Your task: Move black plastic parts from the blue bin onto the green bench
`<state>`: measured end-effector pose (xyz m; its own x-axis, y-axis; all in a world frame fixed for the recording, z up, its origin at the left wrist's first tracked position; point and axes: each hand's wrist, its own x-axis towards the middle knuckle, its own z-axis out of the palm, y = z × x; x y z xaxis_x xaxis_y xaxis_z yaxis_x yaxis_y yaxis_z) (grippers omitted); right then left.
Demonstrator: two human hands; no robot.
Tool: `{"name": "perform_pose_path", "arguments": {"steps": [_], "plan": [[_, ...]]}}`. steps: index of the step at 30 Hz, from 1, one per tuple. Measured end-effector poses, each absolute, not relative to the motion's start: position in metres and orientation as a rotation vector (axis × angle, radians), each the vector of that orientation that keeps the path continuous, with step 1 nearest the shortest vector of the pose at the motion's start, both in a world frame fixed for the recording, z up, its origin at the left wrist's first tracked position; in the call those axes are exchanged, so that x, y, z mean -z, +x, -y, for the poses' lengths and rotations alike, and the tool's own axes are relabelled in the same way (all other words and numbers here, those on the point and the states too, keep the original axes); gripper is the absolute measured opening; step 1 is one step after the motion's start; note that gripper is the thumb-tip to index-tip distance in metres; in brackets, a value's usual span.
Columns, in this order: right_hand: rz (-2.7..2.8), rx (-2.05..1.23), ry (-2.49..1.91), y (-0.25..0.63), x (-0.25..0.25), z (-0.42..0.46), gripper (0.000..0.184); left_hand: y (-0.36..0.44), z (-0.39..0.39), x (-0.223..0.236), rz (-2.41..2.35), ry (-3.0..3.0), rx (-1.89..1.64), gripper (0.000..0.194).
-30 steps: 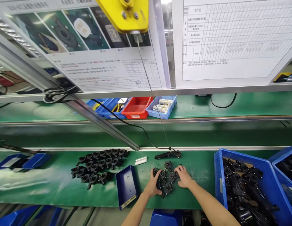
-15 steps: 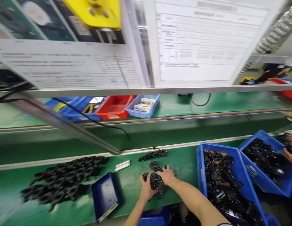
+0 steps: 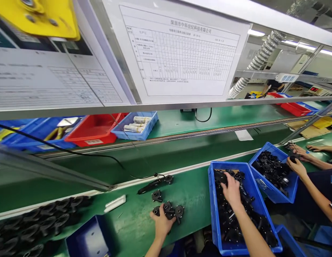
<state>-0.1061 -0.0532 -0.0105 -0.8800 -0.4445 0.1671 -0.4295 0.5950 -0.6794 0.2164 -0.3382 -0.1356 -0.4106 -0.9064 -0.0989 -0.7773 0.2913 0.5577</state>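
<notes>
right fingertips buried among bin (image 3: 212, 200) parts (image 3: 230, 221)

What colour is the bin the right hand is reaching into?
Blue bin, full of black parts; right hand inside it. Head view.

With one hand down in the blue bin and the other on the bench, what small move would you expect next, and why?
Probably the right hand closes on one black part in the blue bin and lifts it toward the bench. It already rests on the heap there, while the left hand steadies the small cluster of black parts on the green mat.
</notes>
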Motion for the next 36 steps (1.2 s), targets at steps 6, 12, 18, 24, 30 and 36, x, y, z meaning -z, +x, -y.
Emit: {"name": "perform_pose_path", "arguments": {"steps": [6, 12, 18, 24, 30, 36], "plan": [[-2.882, 0.965, -0.626, -0.183, 0.043, 0.028, 0.057, 0.175, 0.305, 0.125, 2.333, 1.446, 0.967, 0.104], [-2.888, 0.874, -0.848, -0.105, 0.048, 0.086, 0.068, 0.204, 0.336, 0.111, 2.597, 1.252, 0.864, 0.118], [-2.314, 0.458, -1.335, 0.031, 0.070, 0.204, 0.129, 0.223, 0.431, 0.088, 2.775, 1.141, 0.663, 0.116], [-2.088, 0.195, -1.433, 0.036, 0.100, 0.260, 0.147, 0.221, 0.424, 0.110, 2.876, 1.093, 0.653, 0.109], [-2.059, 0.355, -1.533, 0.028, 0.118, 0.246, 0.120, 0.214, 0.357, 0.147, 2.733, 1.266, 0.295, 0.104], [-2.099, 0.648, -1.339, 0.012, 0.126, 0.244, 0.078, 0.193, 0.356, 0.150, 2.721, 1.281, 0.157, 0.092]]}}
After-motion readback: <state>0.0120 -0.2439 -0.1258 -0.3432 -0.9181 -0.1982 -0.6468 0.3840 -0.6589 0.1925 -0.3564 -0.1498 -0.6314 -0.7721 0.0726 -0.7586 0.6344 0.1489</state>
